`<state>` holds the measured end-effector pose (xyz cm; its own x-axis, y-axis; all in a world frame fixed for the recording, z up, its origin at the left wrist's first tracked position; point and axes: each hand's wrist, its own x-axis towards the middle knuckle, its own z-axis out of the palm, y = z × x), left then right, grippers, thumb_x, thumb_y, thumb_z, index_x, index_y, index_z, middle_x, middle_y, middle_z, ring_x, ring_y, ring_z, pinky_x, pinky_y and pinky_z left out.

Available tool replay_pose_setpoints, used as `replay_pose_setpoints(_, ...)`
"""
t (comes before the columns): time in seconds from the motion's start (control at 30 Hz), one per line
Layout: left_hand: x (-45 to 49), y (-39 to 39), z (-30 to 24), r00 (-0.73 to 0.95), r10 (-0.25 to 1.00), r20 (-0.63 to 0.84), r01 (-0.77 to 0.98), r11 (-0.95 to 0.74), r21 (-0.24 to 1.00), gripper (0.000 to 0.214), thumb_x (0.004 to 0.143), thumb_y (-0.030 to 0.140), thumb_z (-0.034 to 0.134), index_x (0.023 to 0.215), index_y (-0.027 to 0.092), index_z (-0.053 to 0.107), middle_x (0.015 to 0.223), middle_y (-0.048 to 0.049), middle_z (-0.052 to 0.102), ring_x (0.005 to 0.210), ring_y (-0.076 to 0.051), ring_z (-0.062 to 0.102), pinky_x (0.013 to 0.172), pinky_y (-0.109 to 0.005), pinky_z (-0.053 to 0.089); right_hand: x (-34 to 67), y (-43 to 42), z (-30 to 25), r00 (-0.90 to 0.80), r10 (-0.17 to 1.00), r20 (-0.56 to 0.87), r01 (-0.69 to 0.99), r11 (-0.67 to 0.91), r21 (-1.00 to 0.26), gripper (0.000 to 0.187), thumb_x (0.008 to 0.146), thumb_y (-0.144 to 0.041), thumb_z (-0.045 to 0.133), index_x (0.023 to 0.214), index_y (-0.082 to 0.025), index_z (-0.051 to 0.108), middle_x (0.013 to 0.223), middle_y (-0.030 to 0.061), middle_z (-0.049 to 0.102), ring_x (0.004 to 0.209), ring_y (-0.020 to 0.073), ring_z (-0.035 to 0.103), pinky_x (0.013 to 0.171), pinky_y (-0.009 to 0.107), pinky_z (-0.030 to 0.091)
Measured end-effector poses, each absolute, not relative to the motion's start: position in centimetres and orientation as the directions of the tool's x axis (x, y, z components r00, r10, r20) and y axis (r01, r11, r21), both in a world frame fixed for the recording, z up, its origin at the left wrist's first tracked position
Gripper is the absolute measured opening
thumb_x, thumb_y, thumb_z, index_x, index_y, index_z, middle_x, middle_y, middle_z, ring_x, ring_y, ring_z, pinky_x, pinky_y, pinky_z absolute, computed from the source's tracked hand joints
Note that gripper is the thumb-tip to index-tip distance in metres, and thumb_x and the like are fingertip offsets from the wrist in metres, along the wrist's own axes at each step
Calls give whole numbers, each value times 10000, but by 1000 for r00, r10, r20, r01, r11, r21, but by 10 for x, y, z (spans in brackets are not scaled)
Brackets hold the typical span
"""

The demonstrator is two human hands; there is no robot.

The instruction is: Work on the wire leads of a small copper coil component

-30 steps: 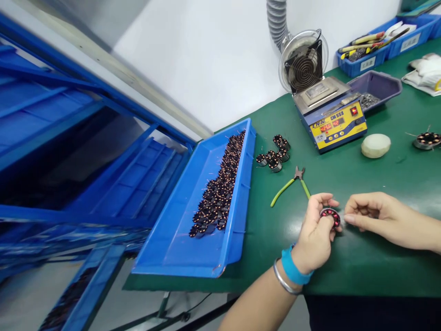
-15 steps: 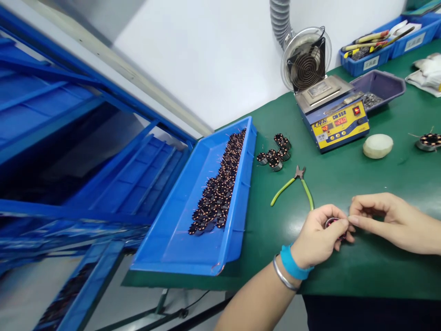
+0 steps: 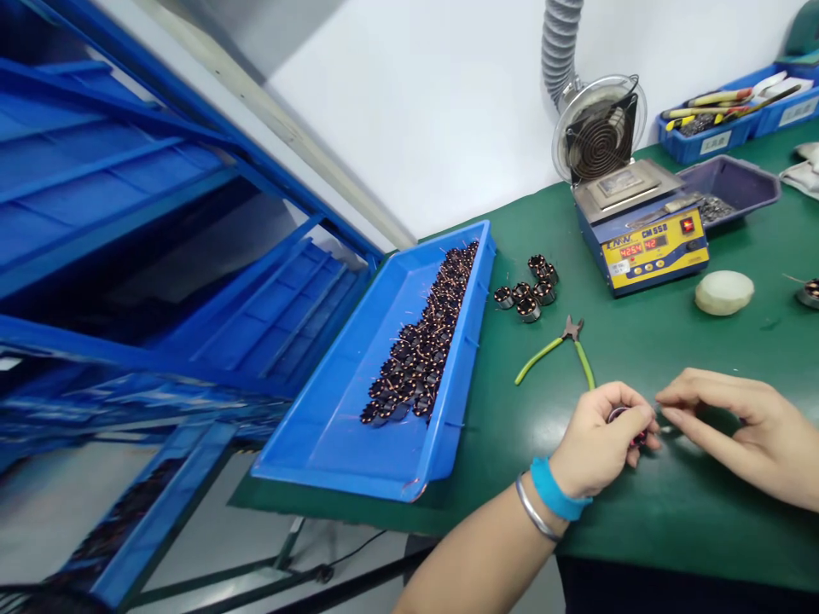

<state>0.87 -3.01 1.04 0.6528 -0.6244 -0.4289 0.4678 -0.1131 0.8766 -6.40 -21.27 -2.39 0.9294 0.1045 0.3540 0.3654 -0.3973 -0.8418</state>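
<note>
L hand (image 3: 605,441) clamped on small round motor stator (image 3: 640,441), mostly hidden by fingers, dark w/ reddish rim showing, at hands' center; R hand (image 3: 739,435) open, just beside at 3 o'clock, not touching. Green-handled side cutters (image 3: 563,354) at 12 o'clock on green counter (image 3: 671,520). Blue tray (image 3: 384,460) at 9 o'clock, heaped w/ copper-wound stators (image 3: 422,362)

Small dark motor stator (image 3: 618,414), mostly hidden
</note>
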Motion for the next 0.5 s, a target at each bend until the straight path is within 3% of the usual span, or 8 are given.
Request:
replay_pose_setpoints(0.3, 9, -29, 14, 653, -638, -408, 394, -173, 903, 284, 764, 398, 699, 762, 153, 557, 693, -26, 608, 532, -68, 522, 438, -147, 356, -65, -215, -23, 921, 153, 358, 389, -405, -827, 183, 1077, -255, 539, 1221, -286, 648, 957, 8, 665, 825, 130, 645, 735, 258, 526)
replay_pose_setpoints(0.5, 9, -30, 16, 661, -636, -398, 395, -157, 905, 300, 756, 414, 709, 760, 154, 559, 690, -20, 600, 568, -79, 551, 451, -144, 369, -64, -213, -25, 913, 133, 387, 405, -423, -811, 160, 1074, -246, 547, 1182, -258, 664, 911, 10, 663, 784, 126, 646, 703, 251, 522)
